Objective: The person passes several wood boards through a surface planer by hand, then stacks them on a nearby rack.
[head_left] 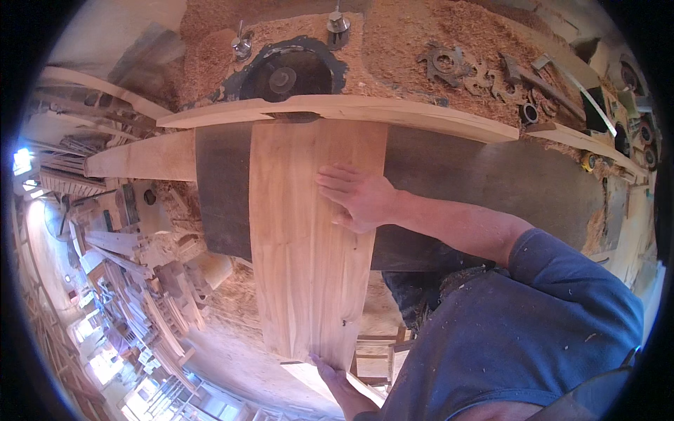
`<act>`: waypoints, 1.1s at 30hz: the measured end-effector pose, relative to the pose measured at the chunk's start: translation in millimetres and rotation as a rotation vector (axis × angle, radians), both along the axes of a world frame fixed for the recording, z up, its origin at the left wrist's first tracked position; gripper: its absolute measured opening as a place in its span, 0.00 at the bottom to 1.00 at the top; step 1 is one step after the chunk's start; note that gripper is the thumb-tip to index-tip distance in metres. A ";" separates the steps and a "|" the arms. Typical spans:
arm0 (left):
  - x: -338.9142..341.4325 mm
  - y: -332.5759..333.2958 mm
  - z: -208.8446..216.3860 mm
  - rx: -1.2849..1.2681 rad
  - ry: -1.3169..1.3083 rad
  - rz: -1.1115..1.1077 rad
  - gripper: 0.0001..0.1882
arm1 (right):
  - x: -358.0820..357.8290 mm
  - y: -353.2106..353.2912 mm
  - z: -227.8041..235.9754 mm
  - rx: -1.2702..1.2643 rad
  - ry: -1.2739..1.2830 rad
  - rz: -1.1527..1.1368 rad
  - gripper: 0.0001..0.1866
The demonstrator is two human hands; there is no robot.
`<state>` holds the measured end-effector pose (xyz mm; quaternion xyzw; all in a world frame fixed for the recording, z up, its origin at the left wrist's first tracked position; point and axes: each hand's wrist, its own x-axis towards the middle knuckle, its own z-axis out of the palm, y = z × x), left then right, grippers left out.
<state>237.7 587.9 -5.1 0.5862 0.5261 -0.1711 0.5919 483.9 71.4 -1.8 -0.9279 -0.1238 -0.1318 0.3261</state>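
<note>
A wide, pale wooden board (302, 210) lies across a dark metal machine table (484, 182), its far end up against a long wooden fence (393, 112). My right hand (358, 196) rests on top of the board with its fingers stretched out to the left. At the near end, my left hand (335, 379) grips the board's edge; the thumb side shows and most of its fingers are hidden. Behind a notch in the fence sits a dark round machine part (284, 77).
Wood shavings (393, 42) cover the surface behind the fence. Toothed cutters (449, 64), a hammer (540, 84), a metal square (579, 91) and a ring (529, 113) lie at the far right. Clamping bolts (338, 28) stand beyond the round part. Timber offcuts (161, 309) are piled at left.
</note>
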 end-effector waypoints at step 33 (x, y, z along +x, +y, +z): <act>93.4 37.2 6.9 0.098 0.012 -0.032 0.47 | 85.1 55.9 -14.5 -0.046 0.009 0.008 0.32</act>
